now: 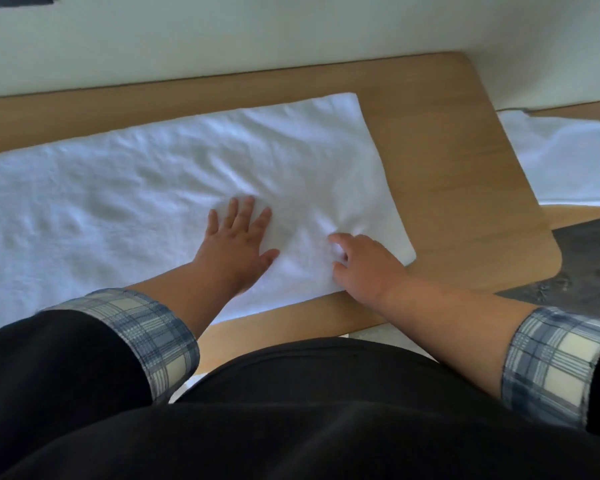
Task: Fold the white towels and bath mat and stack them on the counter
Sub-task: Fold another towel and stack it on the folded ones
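I am looking down through the head camera at a white towel (174, 188) lying flat on a light wooden tabletop (447, 174). Its long axis is running left to right, roughly parallel with the tabletop's back edge and the pale wall (291, 36) behind. The left end is passing out of view. The short right end is lying on the wood, with bare tabletop beyond it.

The left hand (241, 233) is lying open, fingers straight and spread, palm pressing down on the towel's right half near the edge closest to the person. The right hand (361, 265) is just beside it, near the towel's closest right corner. Its fingers are curling in and pinching a small bunch of cloth, with creases fanning out from the pinch.

I am judging that the person is smoothing the towel and taking hold of the right end to fold it leftward along the long axis. To do this well, the flat hand should be anchoring the cloth where the crease will fall. The lifted end should be travelling straight across so the long edges are meeting evenly. The shallow ripples across the middle need pressing out first.

A second white cloth (561, 157) is lying on a lower wooden surface at far right, well apart.
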